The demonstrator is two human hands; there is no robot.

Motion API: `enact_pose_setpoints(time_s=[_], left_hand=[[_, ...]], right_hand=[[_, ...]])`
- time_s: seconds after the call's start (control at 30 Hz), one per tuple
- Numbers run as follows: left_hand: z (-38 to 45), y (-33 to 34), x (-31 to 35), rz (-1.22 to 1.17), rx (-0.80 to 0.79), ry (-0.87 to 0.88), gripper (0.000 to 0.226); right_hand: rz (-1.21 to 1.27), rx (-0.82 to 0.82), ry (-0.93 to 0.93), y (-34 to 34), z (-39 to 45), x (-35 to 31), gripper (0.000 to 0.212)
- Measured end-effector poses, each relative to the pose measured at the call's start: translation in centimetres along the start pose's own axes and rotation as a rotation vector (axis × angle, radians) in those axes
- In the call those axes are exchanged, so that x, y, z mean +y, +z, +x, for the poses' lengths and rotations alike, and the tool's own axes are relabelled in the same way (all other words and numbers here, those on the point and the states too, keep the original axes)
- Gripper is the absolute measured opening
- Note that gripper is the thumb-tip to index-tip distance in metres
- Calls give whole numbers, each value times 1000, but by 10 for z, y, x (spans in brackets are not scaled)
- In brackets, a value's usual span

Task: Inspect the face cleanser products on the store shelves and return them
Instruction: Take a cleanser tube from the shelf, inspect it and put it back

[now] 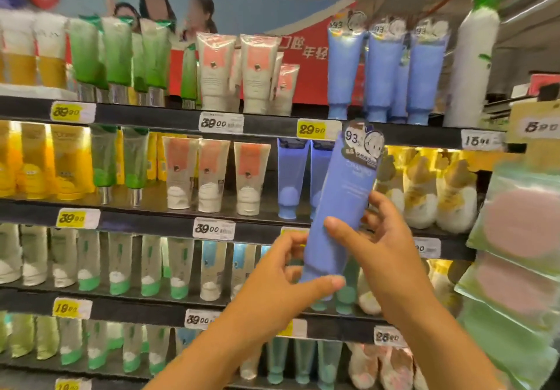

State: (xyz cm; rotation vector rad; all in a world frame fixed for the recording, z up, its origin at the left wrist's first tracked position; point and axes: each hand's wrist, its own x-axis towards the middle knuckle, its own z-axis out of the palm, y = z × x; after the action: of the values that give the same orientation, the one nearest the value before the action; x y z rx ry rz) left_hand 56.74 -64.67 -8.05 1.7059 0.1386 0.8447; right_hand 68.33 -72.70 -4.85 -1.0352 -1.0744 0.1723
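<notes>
Far-left shelves point(127, 114): dark rails with yellow and white price tags; yellow tubes point(65, 162) and green tubes point(118, 53) stand cap-down, glossy soft plastic.
Centre shelves: white tubes with coral panels point(253, 174), film-wrapped, also cap-down.
Left hand point(281, 280): lower centre of the frame; thumb and curled fingers pinch the cap end of the blue cleanser tube point(339, 214), thumb tip lying across its bottom.
Blue cleanser tube: held off the shelf in front of the centre-right bays; smooth matte plastic, flat crimped top carrying a card tag with "93", tapering toward the cap.
Long axis: near upright, top tilted toward the upper right of the frame.
Right hand point(378, 247): right of centre; thumb presses the tube's front, fingers wrap behind its mid-body.
Key relation: matching blue tubes point(292, 177) stand just left of and behind the held tube on the second shelf, so the slot likely lies up and left of both hands; the left hand is nearer it.
Far right: hanging green pouches with pink rounds point(521, 226), blurred.
</notes>
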Motion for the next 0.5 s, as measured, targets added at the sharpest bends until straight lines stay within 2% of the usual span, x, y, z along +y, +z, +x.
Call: enact_pose_setpoints(time_s=[0.1, 0.23, 0.4, 0.5], left_hand=[[22, -5, 13, 207, 94, 66, 42], [55, -11, 25, 336, 152, 196, 42], [101, -21, 41, 372, 238, 360, 48], [133, -28, 51, 392, 257, 438, 44]], right_hand=[[-3, -10, -38, 2, 20, 1, 58], [-51, -3, -122, 10, 53, -2, 60], [-179, 53, -246, 20, 103, -15, 60], [-231, 55, -301, 21, 135, -26, 51]])
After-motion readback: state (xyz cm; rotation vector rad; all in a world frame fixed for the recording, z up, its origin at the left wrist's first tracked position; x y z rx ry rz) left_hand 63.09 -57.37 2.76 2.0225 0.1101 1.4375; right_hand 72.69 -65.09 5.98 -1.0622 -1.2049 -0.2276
